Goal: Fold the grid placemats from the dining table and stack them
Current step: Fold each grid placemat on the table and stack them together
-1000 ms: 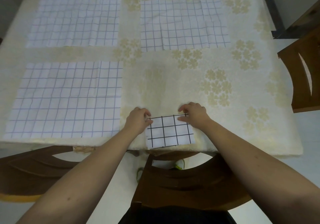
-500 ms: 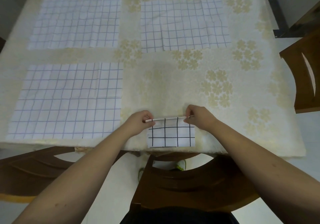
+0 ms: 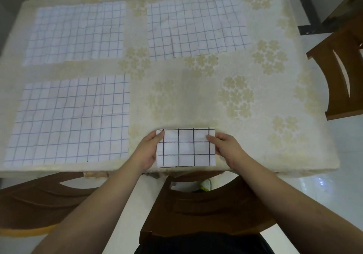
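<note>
Both hands have shifted to the folded placemat's (image 3: 185, 147) side edges; left hand (image 3: 150, 151) and right hand (image 3: 225, 149) pinch it with curled fingers, near the bench's (image 3: 255, 155) front edge.

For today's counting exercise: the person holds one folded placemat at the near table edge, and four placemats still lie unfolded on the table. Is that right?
Not quite. The head view shows three unfolded placemats, not four: far left, far right and near left. The folded placemat is held at the near edge.

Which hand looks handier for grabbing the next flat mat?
Probably the left hand: the nearest unfolded placemat lies just beside it, while the right hand is further away, across the folded placemat.
</note>
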Motion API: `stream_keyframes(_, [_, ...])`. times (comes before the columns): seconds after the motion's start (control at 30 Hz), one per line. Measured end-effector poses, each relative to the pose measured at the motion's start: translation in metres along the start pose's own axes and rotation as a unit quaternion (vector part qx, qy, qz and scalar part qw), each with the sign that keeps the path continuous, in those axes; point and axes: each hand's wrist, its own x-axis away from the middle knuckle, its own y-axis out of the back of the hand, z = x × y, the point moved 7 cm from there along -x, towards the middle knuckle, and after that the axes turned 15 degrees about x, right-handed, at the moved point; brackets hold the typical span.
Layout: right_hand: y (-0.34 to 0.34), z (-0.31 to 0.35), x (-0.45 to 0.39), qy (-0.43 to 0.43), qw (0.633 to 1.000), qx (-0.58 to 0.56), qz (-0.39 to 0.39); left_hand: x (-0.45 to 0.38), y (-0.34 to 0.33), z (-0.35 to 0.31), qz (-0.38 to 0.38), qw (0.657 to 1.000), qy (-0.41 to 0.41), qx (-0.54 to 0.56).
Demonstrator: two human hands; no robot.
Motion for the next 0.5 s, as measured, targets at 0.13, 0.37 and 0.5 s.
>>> stream_keyframes(0.13, [0.012, -0.016, -0.004, -0.006, 0.998, -0.019, -0.064, 0.017, -0.02, 0.019, 0.045, 0.998, 0.043, 0.002])
stream_keyframes(0.37, [0.02, 0.0, 0.026, 0.028, 0.999, -0.026, -0.011, 0.036, -0.019, 0.022, 0.015, 0.998, -0.015, -0.064])
stream_keyframes(0.5, [0.015, 0.023, 0.061, 0.098, 0.993, 0.067, 0.001, 0.056, -0.019, 0.01, -0.012, 0.999, -0.039, -0.031])
